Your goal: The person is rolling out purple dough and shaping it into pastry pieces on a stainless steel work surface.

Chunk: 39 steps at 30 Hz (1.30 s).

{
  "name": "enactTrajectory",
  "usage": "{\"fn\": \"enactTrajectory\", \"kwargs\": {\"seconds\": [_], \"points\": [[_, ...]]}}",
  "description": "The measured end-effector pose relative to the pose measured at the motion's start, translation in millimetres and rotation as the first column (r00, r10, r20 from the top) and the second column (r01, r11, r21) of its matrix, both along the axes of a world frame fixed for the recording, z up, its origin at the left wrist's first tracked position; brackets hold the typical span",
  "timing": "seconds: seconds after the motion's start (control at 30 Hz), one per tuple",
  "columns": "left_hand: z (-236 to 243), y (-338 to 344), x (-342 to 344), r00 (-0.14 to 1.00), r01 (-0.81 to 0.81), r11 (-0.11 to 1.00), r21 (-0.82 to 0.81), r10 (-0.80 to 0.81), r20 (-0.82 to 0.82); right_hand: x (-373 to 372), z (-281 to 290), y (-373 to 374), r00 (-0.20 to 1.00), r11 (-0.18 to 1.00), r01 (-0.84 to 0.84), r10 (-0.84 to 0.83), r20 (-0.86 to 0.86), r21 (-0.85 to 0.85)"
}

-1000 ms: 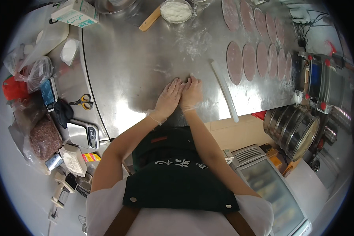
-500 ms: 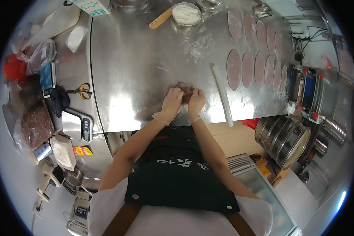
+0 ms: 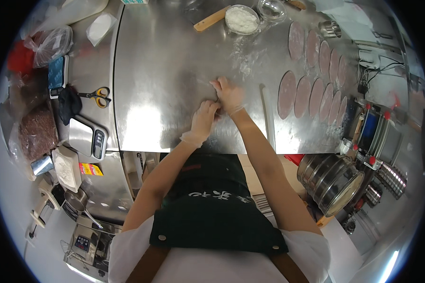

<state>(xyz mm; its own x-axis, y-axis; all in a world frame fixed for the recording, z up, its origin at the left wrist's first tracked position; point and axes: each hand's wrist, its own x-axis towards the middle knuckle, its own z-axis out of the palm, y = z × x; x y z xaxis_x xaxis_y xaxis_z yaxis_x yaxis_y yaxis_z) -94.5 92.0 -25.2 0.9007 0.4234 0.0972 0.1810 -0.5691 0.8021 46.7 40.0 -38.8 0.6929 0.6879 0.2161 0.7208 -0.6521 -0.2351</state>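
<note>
Thin clear gloves cover both my hands above the steel table (image 3: 160,70). My left hand (image 3: 204,121) is closed near the table's front edge, its fingers curled around a small dark reddish piece mostly hidden by them. Just beyond it and to the right, my right hand (image 3: 230,97) is slightly smeared by motion. Its fingers stretch out to the left, somewhat apart, and I see nothing in them. To the right of my hands lies a long white rolling pin (image 3: 267,115). Farther right, two rows of floured pinkish dough ovals (image 3: 287,94) lie flat.
A bowl of white flour (image 3: 242,20) stands at the back beside a wooden-handled tool (image 3: 211,19) and a clear bowl (image 3: 271,9). On the left are scissors (image 3: 100,97), a kitchen scale (image 3: 87,137) and bagged brown stuff (image 3: 38,129). Stacked metal sieves (image 3: 330,181) stand right of the table.
My right hand has moved away from the reddish piece, forward and slightly left, its fingers stretching out. My left hand stays near its place, still curled. The whole view has shifted a little.
</note>
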Motion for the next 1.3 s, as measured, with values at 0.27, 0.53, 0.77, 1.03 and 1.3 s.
{"fn": "enactTrajectory", "kwargs": {"seconds": [0.27,0.53,0.77,1.03,1.3], "points": [[3,8,25,0.994,0.056,0.998,-0.031,-0.058,-0.09,-19,21,-23,1.0,0.994,-0.001,0.004,-0.024,0.113],[3,9,20,0.992,-0.119,0.813,-0.57,0.073,-0.103,3,-7,-33,1.0,0.992,0.016,-0.018,0.013,0.126],[20,-13,30,0.997,0.006,0.956,-0.294,-0.03,-0.076,-12,10,-44,0.96,0.941,0.276,-0.279,-0.013,0.198],[12,-22,33,0.992,-0.073,0.981,-0.179,0.053,-0.115,-12,19,-57,0.904,0.917,0.391,-0.366,-0.221,0.082],[11,-26,40,0.99,-0.074,0.928,-0.365,0.024,-0.142,-19,-4,-74,0.891,0.86,0.449,-0.452,-0.046,0.242]]}}
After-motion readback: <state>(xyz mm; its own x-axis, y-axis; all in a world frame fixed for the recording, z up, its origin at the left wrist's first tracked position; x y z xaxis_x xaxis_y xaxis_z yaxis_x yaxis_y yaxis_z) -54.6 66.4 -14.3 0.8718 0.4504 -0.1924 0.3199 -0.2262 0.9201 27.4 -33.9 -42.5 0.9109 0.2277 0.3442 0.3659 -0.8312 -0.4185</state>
